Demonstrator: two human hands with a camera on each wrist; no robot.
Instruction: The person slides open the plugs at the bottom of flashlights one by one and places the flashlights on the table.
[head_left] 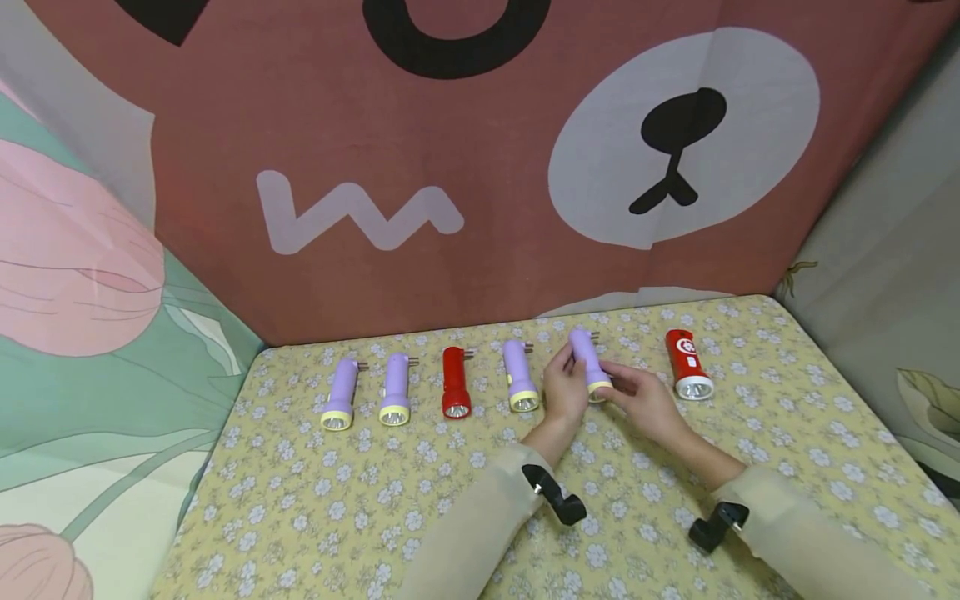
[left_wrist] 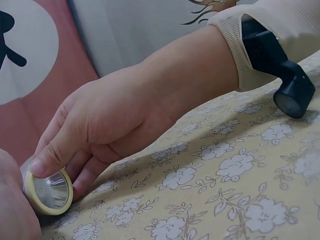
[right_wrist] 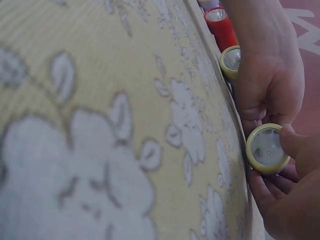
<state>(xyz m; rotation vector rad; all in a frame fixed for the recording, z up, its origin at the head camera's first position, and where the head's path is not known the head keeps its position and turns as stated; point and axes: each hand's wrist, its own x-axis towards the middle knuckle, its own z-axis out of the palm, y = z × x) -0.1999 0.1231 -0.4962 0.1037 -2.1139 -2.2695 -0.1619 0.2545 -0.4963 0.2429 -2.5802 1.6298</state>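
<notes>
A purple flashlight (head_left: 587, 354) with a pale yellow head lies on the flowered cloth, plug prongs sticking out at its far end. My left hand (head_left: 566, 393) grips its body from the left side. From the right, my right hand (head_left: 647, 403) pinches the head, thumb on the rim and fingers on the other side. The lens (left_wrist: 52, 191) faces toward me in the left wrist view. Just left of my left hand lies another purple flashlight (head_left: 517, 367). Off to the right of my right hand is a red flashlight with a white head (head_left: 686, 358).
Farther left in the row are an all-red flashlight (head_left: 454, 379) and two purple ones (head_left: 396, 383), heads toward me. The flowered tablecloth (head_left: 315, 517) reaches a bear-print cloth wall (head_left: 510, 283) at the back. Each sleeve carries a black wrist camera (head_left: 555, 493).
</notes>
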